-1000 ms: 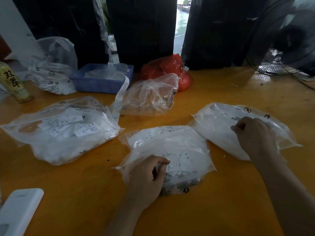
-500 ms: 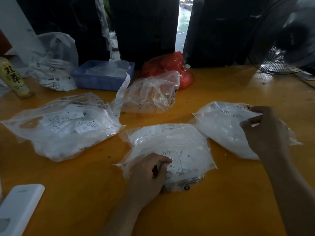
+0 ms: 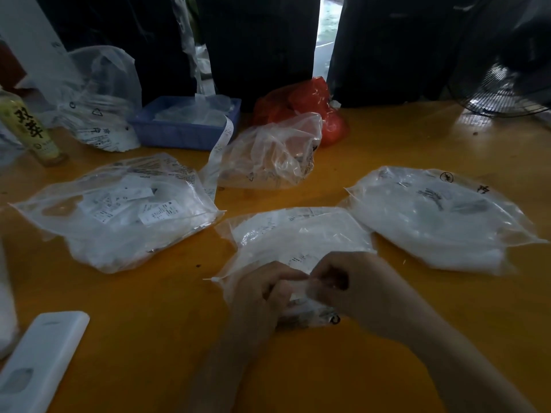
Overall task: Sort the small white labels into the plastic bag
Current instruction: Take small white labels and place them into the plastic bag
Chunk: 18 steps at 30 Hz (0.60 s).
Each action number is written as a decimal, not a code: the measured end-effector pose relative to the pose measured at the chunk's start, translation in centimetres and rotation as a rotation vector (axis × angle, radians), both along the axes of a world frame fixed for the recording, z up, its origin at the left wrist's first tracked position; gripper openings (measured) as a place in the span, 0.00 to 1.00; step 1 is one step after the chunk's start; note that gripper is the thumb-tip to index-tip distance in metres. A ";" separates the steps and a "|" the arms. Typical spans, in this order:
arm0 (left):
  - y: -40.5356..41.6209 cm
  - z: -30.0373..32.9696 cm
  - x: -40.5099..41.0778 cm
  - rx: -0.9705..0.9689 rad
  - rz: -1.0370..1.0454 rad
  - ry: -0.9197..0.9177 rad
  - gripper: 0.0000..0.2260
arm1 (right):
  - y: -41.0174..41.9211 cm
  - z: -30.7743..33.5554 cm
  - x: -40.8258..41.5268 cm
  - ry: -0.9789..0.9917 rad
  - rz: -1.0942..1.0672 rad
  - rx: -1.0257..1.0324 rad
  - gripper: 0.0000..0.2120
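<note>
1. Left bag (image 3: 119, 213), toward the table's (image 3: 417, 138) left edge: printed labels inside.
2. Middle bag (image 3: 298, 236), near edge: left hand (image 3: 262, 293) and right hand (image 3: 351, 287) meet at its mouth, fingers curled, apparently pinching a small white label (image 3: 298, 289). Judged step: inserting; next, hold the mouth apart.
3. Right bag (image 3: 441, 222): white contents, untouched.

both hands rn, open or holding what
Left hand: curled, gripping the middle bag near its edge.
Right hand: pinching that bag beside it.
</note>
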<state>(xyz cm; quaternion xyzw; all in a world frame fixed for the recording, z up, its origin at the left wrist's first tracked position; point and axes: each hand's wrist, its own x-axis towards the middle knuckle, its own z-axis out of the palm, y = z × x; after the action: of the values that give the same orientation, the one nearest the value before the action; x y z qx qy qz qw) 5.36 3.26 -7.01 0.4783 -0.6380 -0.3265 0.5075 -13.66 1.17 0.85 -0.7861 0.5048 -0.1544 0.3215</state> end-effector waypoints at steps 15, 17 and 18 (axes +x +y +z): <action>-0.2 0.4 0.5 0.061 0.213 0.033 0.13 | -0.7 -3.3 0.7 -0.279 -0.243 0.149 0.26; -0.2 0.6 0.6 0.073 0.276 0.068 0.10 | -0.5 -3.6 1.1 -0.206 -0.174 0.132 0.18; -0.2 0.8 0.6 0.077 0.290 0.068 0.11 | -0.4 -3.7 1.2 -0.241 -0.150 0.146 0.13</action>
<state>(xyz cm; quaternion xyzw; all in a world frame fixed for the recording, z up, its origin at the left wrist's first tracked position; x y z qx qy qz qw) 6.01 3.06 -6.24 0.5731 -0.5317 -0.2902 0.5520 -12.45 0.76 -2.88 -0.6964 0.5298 -0.2341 0.4236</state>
